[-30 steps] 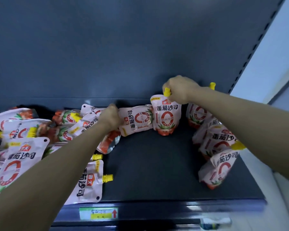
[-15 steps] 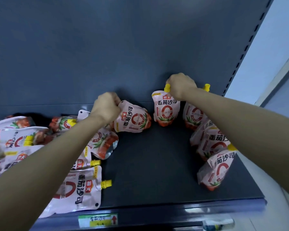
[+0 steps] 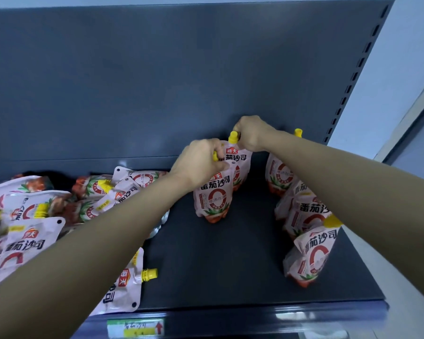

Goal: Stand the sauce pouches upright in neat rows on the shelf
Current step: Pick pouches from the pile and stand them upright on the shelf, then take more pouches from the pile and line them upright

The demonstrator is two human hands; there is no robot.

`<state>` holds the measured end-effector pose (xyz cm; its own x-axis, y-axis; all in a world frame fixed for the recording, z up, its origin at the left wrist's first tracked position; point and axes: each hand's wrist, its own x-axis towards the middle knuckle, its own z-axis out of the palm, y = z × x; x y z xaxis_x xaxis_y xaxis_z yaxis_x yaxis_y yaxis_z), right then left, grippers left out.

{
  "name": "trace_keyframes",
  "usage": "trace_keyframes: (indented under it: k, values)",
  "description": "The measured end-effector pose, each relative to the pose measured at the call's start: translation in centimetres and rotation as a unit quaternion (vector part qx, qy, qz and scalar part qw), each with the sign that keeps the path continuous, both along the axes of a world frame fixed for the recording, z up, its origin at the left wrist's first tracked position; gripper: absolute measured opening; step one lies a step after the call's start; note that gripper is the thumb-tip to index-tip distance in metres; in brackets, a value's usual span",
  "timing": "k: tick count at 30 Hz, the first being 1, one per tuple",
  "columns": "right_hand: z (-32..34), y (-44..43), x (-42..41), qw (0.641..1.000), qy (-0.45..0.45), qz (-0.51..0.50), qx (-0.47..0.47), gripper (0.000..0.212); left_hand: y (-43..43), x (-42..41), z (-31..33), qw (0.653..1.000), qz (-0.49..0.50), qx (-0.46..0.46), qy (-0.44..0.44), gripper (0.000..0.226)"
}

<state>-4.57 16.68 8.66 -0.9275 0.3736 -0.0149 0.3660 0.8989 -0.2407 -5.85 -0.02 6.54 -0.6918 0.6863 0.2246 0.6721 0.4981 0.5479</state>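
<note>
Pink sauce pouches with yellow caps lie on a dark shelf [image 3: 230, 265]. My left hand [image 3: 198, 162] grips the top of one upright pouch [image 3: 214, 194] at mid-shelf, its base on the shelf. Directly behind it stands another pouch [image 3: 240, 162], and my right hand [image 3: 251, 135] holds its top by the yellow cap. A row of several upright pouches [image 3: 309, 216] runs along the right side, from the back panel to the front. A heap of pouches [image 3: 34, 211] lies flat on the left.
The dark back panel [image 3: 157, 81] rises behind the shelf. One flat pouch [image 3: 125, 285] lies near the front lip, which carries a price label [image 3: 135, 327]. A perforated upright [image 3: 353, 77] borders the shelf on the right. Bare shelf shows between the middle and right pouches.
My left hand lifted a pouch from the heap, turned it upright and brought it right, in front of the pouch my right hand holds. The right hand stayed in place.
</note>
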Motion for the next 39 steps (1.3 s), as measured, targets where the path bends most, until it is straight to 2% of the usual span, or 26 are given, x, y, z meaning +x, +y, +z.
trace_keyframes:
  k: [1,3,6,11,17,23,28,31,33,39]
  values:
    - [0.1,0.1,0.2,1.0,-0.006,0.005,0.005,0.004,-0.2,0.0,-0.1,1.0,-0.007,-0.008,-0.008,0.021]
    - [0.1,0.4,0.6,1.0,-0.021,0.012,0.017,0.019,-0.9,-0.2,-0.4,0.999,-0.01,-0.037,-0.015,0.029]
    - [0.3,0.5,1.2,0.999,-0.027,0.021,0.029,0.026,-1.8,-0.9,-1.1,0.997,0.014,-0.07,-0.031,0.016]
    - [1.1,0.7,2.1,0.999,0.002,0.023,0.046,0.026,-1.1,-0.7,-1.4,0.996,0.047,-0.035,-0.063,0.018]
    - [2.0,0.1,3.6,0.996,0.062,0.02,0.056,0.025,0.9,0.7,-1.8,0.996,0.059,-0.01,-0.06,0.035]
    - [2.5,-1.2,4.5,0.992,0.103,0.044,0.057,0.03,0.0,1.4,-2.0,0.995,0.057,-0.008,-0.08,0.025]
    - [3.5,-3.2,4.7,0.987,0.118,0.09,0.06,0.026,-1.6,2.4,-1.1,0.996,0.056,-0.011,-0.075,0.019]
    - [4.2,-4.5,4.7,0.98,0.129,0.125,0.084,0.027,-3.6,3.0,0.7,0.996,0.082,-0.007,-0.029,0.024]
    - [4.7,-5.4,4.6,0.973,0.137,0.148,0.112,0.028,-5.7,3.2,2.2,0.991,0.117,-0.019,0.056,0.026]
    - [5.5,-9.3,3.7,0.942,0.157,0.246,0.163,0.035,-11.4,4.2,5.6,0.948,0.217,-0.021,0.231,0.037]
